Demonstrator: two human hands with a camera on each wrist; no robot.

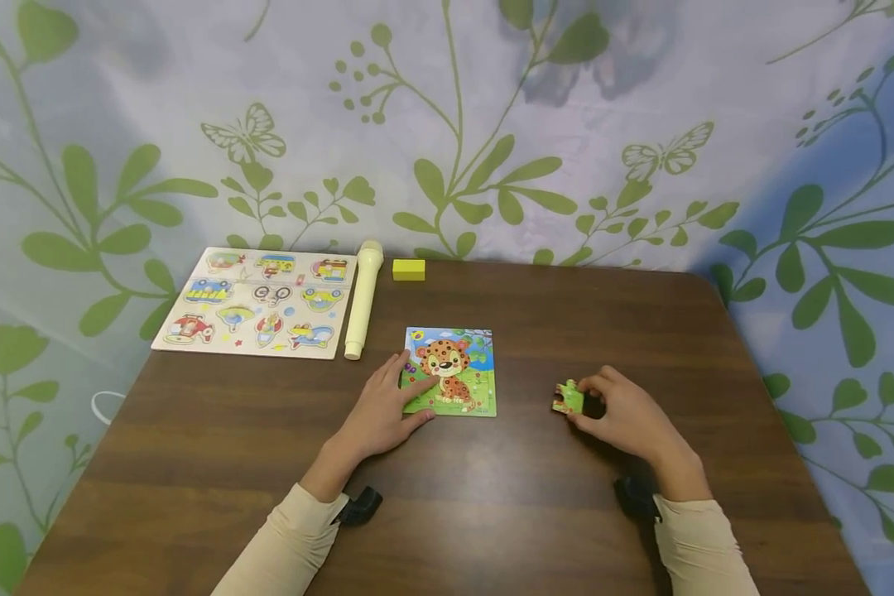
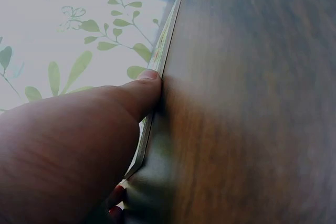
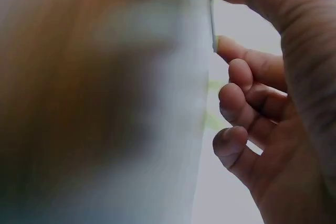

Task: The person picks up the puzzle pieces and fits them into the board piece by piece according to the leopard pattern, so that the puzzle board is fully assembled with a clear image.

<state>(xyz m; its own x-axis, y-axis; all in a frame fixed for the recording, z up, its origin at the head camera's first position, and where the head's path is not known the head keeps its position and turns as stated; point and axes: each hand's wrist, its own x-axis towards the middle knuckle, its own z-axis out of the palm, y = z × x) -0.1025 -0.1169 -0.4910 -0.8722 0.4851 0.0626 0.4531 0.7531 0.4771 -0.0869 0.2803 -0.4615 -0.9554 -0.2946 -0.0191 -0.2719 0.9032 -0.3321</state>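
Note:
A square jigsaw puzzle (image 1: pixel 480 389) with a cartoon leopard cub lies flat on the table. My left hand (image 1: pixel 377 412) rests on its left side, the index finger lying across the picture and the thumb at the near edge. From the left wrist, the thumb (image 2: pixel 142 93) shows against the thin edge of the puzzle board (image 2: pixel 169 35). Off to the right, my right hand (image 1: pixel 629 415) pinches a green and brown jigsaw piece (image 1: pixel 569 397) between thumb and fingers. In the right wrist view only the thin edge of that jigsaw piece (image 3: pixel 213 27) shows.
A pale board of vehicle shapes (image 1: pixel 227 338) lies at the back left. Beside it is a cream microphone-shaped stick (image 1: pixel 362 302), and a yellow block (image 1: pixel 408 270) stands by the back edge. A patterned cloth (image 1: pixel 492 124) hangs behind the brown table (image 1: pixel 603 306).

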